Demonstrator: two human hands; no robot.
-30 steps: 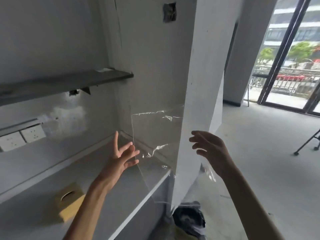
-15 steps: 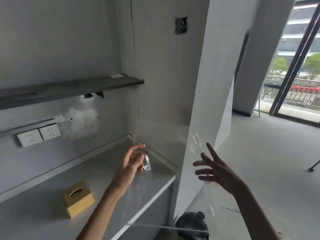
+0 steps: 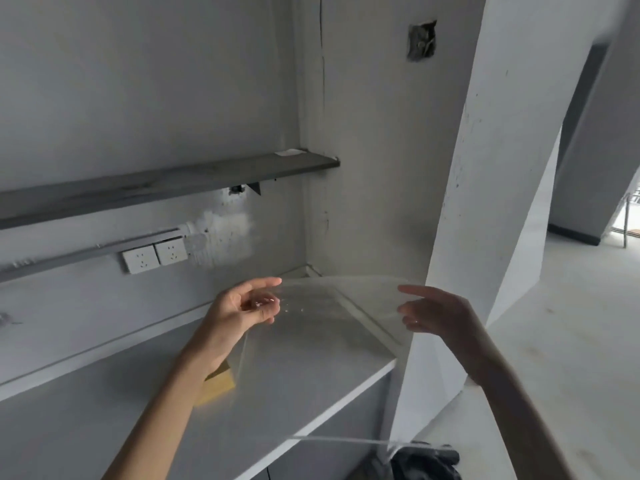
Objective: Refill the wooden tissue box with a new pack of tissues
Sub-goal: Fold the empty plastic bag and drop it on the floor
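Left hand (image 3: 247, 308) pinches the clear plastic sheet (image 3: 329, 317), right hand (image 3: 436, 315) open beside it; flimsy film could slip free.

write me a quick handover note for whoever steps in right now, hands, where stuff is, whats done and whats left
Left hand: fingers pinched on one corner of a clear plastic film, held up over the counter.
Right hand: open, fingers spread at the film's other edge; whether it grips the film I cannot tell.
Wooden tissue box: on the counter, mostly hidden behind the left forearm.
Dark bag: on the floor below the counter's end.
Done: nothing I can confirm; the film may be a pack's wrapper, but no tissue pack is in view.
Left: probably get rid of the film, then check whether the box is filled and closed.
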